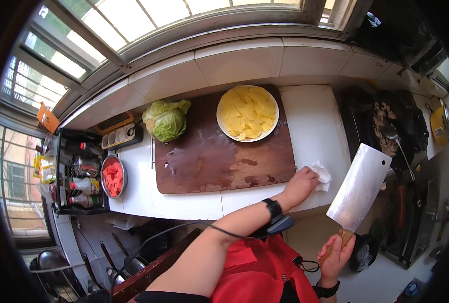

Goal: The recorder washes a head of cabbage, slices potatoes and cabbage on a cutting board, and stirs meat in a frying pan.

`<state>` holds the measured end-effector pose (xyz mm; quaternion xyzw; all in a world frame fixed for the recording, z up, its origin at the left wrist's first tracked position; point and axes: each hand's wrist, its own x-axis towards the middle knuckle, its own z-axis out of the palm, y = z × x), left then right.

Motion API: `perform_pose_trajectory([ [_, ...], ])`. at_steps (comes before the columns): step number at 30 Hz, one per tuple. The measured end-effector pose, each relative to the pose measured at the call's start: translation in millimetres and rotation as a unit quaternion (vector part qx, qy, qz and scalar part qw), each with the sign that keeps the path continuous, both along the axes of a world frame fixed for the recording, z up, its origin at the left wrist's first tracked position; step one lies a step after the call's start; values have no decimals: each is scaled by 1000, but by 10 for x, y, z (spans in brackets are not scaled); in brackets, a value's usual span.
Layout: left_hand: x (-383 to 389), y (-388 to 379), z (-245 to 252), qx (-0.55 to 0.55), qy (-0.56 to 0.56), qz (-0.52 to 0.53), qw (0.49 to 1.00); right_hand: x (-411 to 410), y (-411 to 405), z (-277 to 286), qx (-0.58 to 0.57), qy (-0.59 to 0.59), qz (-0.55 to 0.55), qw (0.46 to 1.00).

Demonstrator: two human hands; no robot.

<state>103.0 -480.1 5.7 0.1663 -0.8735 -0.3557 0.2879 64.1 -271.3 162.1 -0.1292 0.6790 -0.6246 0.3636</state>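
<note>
My left hand (303, 182) reaches across my body to the counter, its fingers gripping a crumpled white paper tissue (324, 177) beside the right edge of a wooden cutting board (224, 155). Low on the right, my right hand (337, 252) holds a cleaver (360, 187) by its wooden handle. The broad blade points up and away from me, off the counter. On the board's far right stands a white plate (220, 123) heaped with thin yellow slices (249, 111), probably potato. A green cabbage (167, 119) lies at its far left corner. Wet patches mark the board.
A metal bowl of red watermelon chunks (114, 180) stands at the left, near a black rack (82, 210) with bottles. Behind it sits a seasoning box (121, 137). At right, a wok (410, 125) on the stove holds cooked meat and a metal spatula (402, 147).
</note>
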Motion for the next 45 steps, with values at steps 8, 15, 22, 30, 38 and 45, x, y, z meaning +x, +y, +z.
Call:
perform_pose_trajectory([
  [8,3555,-924,-88,-137,-207,583,774,15,-257,-434,37,-53,144,987],
  [15,1674,-634,-180,-82,-176,445,874,357,-401,-453,31,-43,160,986],
  [22,1520,-551,40,-147,-196,277,929,522,-386,-439,118,141,170,968],
  [30,3755,-1076,-31,-134,-261,528,797,585,-820,-553,121,505,374,769],
  [38,3778,-1273,107,34,-300,537,788,762,-1353,-766,91,572,421,698],
  [45,3506,-2010,765,139,-96,593,787,742,-1330,-695,115,550,427,709],
])
